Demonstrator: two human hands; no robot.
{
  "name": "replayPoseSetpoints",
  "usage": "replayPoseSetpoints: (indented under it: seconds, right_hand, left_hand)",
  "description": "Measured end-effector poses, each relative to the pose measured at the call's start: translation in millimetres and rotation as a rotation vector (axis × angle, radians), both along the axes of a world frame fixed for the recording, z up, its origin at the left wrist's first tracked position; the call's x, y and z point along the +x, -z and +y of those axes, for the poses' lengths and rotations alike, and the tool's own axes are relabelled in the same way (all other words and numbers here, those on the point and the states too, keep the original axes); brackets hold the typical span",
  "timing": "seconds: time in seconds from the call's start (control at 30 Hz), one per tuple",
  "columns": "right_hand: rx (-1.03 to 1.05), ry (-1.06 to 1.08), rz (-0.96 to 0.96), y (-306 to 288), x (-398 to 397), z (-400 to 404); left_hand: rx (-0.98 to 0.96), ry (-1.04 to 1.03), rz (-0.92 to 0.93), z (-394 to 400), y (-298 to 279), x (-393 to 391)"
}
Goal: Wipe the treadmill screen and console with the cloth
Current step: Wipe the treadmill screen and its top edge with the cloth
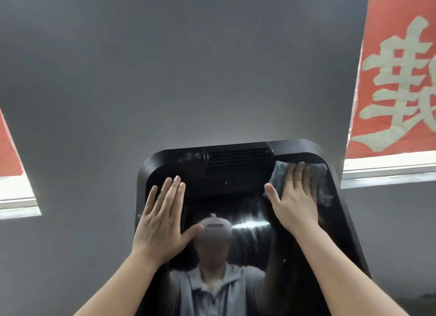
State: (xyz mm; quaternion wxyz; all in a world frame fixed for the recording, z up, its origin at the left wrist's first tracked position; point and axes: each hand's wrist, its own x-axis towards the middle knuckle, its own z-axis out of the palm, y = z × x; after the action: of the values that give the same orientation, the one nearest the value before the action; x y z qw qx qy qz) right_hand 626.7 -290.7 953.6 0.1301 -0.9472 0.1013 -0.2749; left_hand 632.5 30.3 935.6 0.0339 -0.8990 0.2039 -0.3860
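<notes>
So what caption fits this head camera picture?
Right hand presses a grey cloth on the treadmill console; left hand rests flat.

A crumpled blue-grey cloth (318, 174) lies flat against the glossy black treadmill screen (254, 223), near its upper right corner.

Treadmill console (349, 221) front and centre, wall (188, 67) behind. Vent grille (238, 158) at console top, screen (250, 240) below it. Left hand (160, 223) flat on console's left side. Right hand (295, 202) upper right, on cloth (282, 176). Banner (398, 79) behind, right.
</notes>
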Motion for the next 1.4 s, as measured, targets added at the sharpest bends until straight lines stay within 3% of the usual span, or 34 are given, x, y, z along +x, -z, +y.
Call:
replayPoseSetpoints:
  seconds: [0.07, 0.17, 0.4, 0.57, 0.83, 1.13, 1.4]
  right_hand:
    - [0.167, 0.094, -0.028, -3.2, 5.2, 40.3]
    - [0.219, 0.141, -0.072, -8.4, 9.6, 92.6]
    - [0.005, -0.188, -0.213, 18.6, 19.2, 209.4]
    - [-0.245, -0.304, -0.283, 25.2, 21.0, 196.5]
    - [-0.388, -0.392, -0.277, 22.3, 25.3, 184.1]
    - [-0.412, -0.471, -0.280, 17.3, 31.5, 205.9]
    - [-0.610, -0.672, -0.205, -8.6, 34.4, 199.7]
  left_hand:
    - [-0.026, 0.013, -0.007, 0.7, 0.5, 0.3]
    - [-0.080, 0.049, -0.021, 1.1, 1.4, 0.2]
    - [-0.299, 0.161, -0.047, 7.2, 2.3, 1.4]
    - [-0.295, 0.195, -0.065, 4.3, -2.1, 4.8]
    - [-0.182, 0.189, -0.089, 18.5, -2.2, 0.2]
    - [-0.113, -0.051, 0.035, 55.8, 26.6, -9.2]
    - [-0.136, -0.151, 0.113, 70.1, 32.8, -14.6]
